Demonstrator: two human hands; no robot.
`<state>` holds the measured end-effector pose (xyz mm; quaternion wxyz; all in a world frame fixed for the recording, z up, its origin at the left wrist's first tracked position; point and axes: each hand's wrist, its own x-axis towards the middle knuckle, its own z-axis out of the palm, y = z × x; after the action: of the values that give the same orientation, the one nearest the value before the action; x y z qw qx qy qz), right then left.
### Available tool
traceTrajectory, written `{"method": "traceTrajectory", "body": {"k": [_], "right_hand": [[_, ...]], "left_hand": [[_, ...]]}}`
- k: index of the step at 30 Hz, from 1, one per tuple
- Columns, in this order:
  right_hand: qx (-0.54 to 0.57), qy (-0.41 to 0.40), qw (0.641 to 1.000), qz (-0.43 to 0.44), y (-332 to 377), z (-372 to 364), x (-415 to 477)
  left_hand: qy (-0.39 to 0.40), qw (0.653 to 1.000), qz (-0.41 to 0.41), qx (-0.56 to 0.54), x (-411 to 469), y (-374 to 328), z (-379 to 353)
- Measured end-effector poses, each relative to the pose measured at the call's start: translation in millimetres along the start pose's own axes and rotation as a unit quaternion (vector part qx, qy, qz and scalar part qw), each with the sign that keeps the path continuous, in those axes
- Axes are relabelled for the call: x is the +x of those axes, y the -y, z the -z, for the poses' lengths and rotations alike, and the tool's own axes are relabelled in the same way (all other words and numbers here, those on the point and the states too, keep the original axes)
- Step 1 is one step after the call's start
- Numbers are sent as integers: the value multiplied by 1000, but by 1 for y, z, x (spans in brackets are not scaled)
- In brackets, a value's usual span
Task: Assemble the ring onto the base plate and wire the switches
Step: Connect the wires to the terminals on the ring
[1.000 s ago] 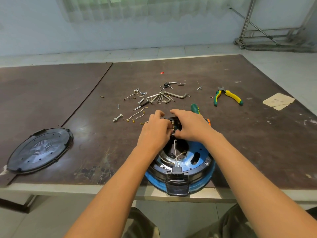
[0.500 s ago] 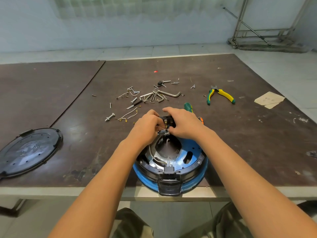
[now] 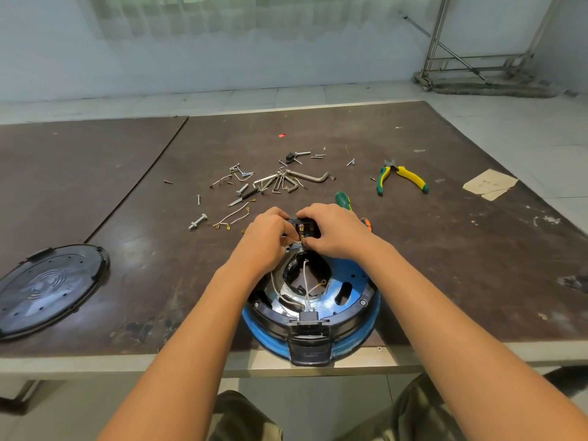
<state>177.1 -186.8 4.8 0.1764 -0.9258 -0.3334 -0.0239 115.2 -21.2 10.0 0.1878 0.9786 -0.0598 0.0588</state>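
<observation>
A round blue base plate [image 3: 351,283] with a black ring [image 3: 346,316] on it lies at the table's near edge. White wires [image 3: 306,288] run across its middle hole. At its far rim, my left hand [image 3: 265,232] and my right hand [image 3: 334,229] together grip a small black switch block [image 3: 304,229]. My left fingers pinch a thin wire end at the block's underside. A black socket part [image 3: 308,340] sticks out at the near rim.
A black round cover [image 3: 47,288] lies at the left. Behind my hands are several hex keys [image 3: 286,181], loose screws, a bolt [image 3: 197,221], spare wires [image 3: 234,216], a green screwdriver handle [image 3: 343,199], green-yellow pliers [image 3: 402,177] and a paper scrap [image 3: 490,184].
Both hands stay on the switch block at the far rim. The camera has shifted slightly, so the whole scene slid a little left in the frame.
</observation>
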Motion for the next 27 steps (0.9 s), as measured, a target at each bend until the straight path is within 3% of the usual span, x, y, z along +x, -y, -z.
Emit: {"method": "traceTrajectory", "body": {"k": [27], "right_hand": [[-1, 17, 1000, -19, 6, 3, 0]], "left_hand": [[-11, 1000, 15, -7, -2, -3, 0]]}}
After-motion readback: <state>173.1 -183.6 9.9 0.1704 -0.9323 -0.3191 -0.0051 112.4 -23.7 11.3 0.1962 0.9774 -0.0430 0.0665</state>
